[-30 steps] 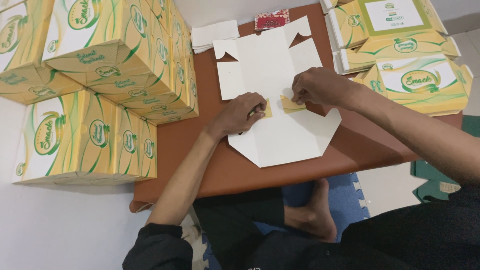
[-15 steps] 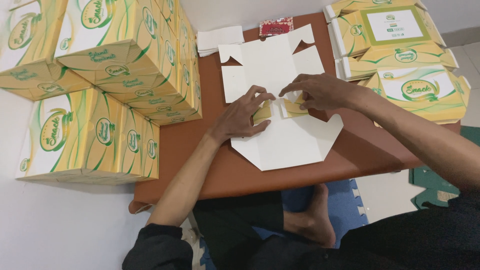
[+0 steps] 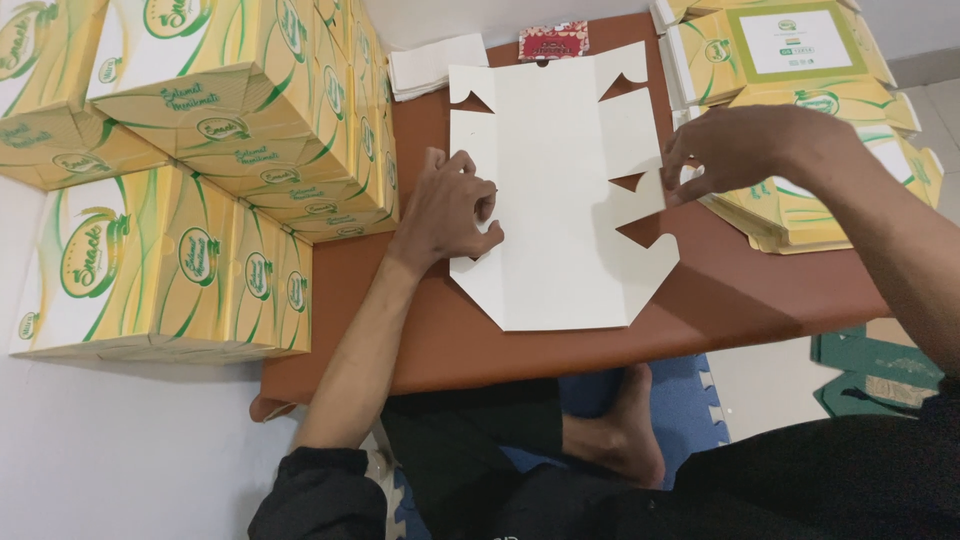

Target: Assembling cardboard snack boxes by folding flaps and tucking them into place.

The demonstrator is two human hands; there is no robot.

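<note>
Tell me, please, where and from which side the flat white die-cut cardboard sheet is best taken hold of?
Probably by the side flaps of the flat white die-cut cardboard sheet, coming in from left and right: the left hand already rests on its left edge, the right hand touches the notched right flap.

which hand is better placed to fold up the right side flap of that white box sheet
Right. The right hand already touches the sheet's right flap edge; the left hand rests across on its left edge.
</note>
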